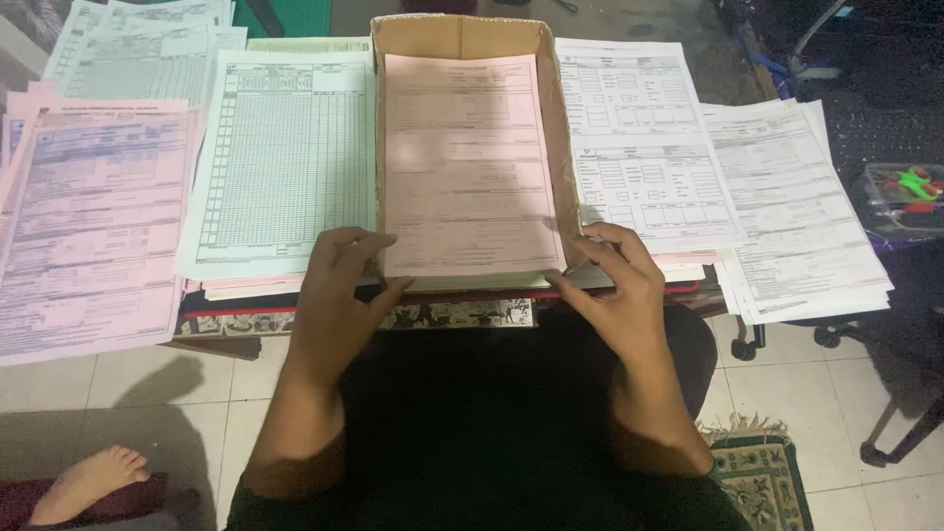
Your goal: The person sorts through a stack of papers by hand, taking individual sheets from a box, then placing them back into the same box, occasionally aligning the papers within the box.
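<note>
Pink forms (93,231) lie at frame left, a white grid sheet (280,162) beside them. Left hand (334,295) and right hand (615,280), fingers spread, pinch the pink sheet's (467,162) lower corners, squaring it in the cardboard box (457,34); white forms (787,206) at right.

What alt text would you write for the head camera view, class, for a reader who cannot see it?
A person's left hand and right hand grip the near corners of a pink form lying on a paper stack in a shallow cardboard box. Piles of white printed forms and pink forms lie on either side.
</note>
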